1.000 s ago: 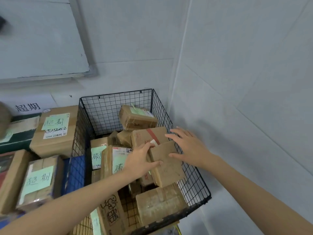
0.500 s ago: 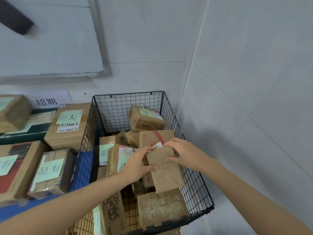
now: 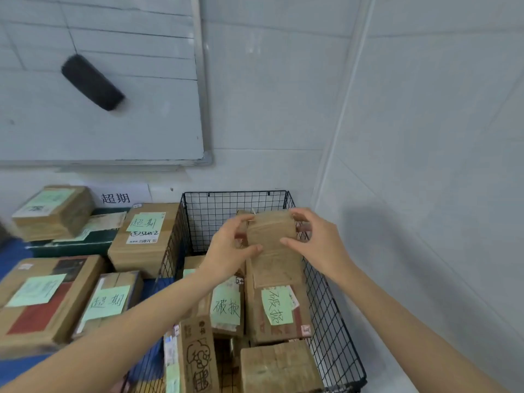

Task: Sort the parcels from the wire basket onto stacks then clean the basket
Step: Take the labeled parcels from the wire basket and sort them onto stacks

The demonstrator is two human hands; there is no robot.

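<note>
Since a second ago you have lifted the small brown parcel off the heap, and it now sits higher, in front of the wire basket's rear mesh. Your left hand grips its left edge with thumb below and fingers curled over the top corner. Your right hand grasps the right edge the same way. Whether the parcel's lower edge touches the green-noted parcel beneath cannot be told.

Inside the basket, a second green-noted parcel lies just left of that one. A printed carton stands on end by the near-left wall, and a plain brown parcel fills the near-right corner. The load is tightly packed, with little mesh floor showing.

The basket's right side runs near the tiled wall, with a narrow strip between. Its left side stands just beside the stacked parcels on the blue worktop; those stacks are crowded edge to edge. Open air lies above the rim, below the whiteboard and its eraser.
</note>
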